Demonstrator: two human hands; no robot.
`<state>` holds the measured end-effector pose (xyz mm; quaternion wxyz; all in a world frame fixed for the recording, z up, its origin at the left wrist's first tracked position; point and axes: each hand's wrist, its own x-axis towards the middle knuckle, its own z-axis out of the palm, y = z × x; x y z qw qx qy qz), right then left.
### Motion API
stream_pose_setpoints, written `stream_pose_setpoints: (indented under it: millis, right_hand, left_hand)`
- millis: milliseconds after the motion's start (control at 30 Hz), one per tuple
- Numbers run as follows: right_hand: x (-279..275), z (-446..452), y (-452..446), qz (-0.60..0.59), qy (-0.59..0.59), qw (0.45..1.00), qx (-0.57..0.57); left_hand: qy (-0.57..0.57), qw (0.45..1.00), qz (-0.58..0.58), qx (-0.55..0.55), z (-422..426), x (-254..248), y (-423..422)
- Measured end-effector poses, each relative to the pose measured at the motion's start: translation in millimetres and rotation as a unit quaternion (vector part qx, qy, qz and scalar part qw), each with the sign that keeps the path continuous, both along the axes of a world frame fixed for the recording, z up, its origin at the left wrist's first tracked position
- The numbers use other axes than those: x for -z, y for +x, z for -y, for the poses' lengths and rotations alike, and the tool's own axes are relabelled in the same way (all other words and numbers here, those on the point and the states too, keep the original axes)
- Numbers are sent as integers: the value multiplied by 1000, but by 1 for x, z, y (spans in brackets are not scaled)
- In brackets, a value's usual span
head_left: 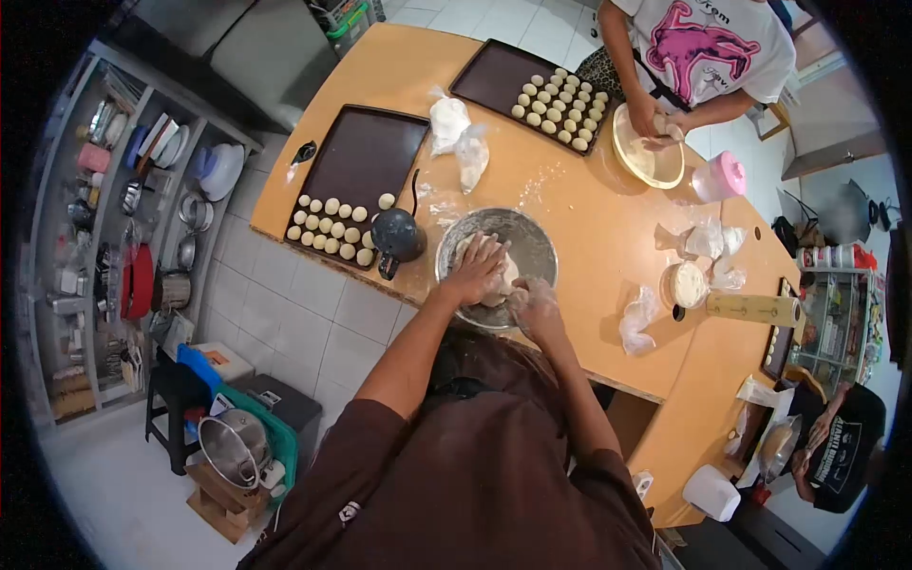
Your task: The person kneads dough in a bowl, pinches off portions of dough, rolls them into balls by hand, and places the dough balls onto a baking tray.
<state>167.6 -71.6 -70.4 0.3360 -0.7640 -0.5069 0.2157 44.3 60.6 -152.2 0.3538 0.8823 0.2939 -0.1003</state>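
Note:
A pale lump of dough [509, 275] lies in a metal mixing bowl [538, 245] at the near edge of the table. My left hand [478, 270] rests on top of the dough, palm down with the fingers stretched out. At the bowl's near right side is my right hand [538, 308], floury, its fingers curled against the dough's edge. Part of the dough is hidden beneath both hands. Just left of the bowl stands a dark gooseneck kettle [397, 235].
Dough balls sit in rows on a left baking tray [366, 152] and a far baking tray [489, 71]. Across the table a person works over a cream bowl [622, 147]. White bags [449, 123], a pink-lidded jar [719, 177] and a roll [753, 309] stand about. Another person [845, 446] is at right.

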Motion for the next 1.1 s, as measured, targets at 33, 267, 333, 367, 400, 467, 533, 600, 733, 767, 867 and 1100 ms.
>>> stream_pose_setpoints:
  millis: [33,267,333,367,400,467,533,600,733,767,867,1100]
  right_hand:
    - [6,4,-3,40,1,999,-3]
    - [56,6,-7,112,-88,977,-156]
    - [40,3,-2,32,-54,980,-187]
    - [-19,0,-3,-51,-22,984,-171]
    - [-61,8,-3,-123,5,977,-172]
    - [-120,26,3,-278,51,941,-184]
    - [-141,39,18,-463,84,862,-189]
    - [-142,38,23,-604,120,780,-112]
    - [-60,8,30,-650,124,739,126]
    - [-50,8,27,-636,110,747,160]
    - [-42,0,3,-604,62,764,219]
    - [-44,-4,6,-657,33,718,228]
  left_hand:
    - [-11,1000,5,2,-4,1,1]
    - [33,997,65,-11,4,19,-1]
    - [22,999,35,11,0,7,-1]
    - [14,999,-10,38,-8,-16,0]
    - [3,996,-58,62,-12,-29,-3]
    - [69,998,-3,3,0,-9,-13]
    - [87,994,26,-57,7,-7,-8]
    - [89,994,35,-53,5,-4,-7]
    - [74,997,16,-30,2,-10,-8]
    - [60,998,3,-24,0,-16,-7]
    - [46,999,4,-8,-4,-8,-7]
    - [17,1000,-2,0,-7,2,-8]
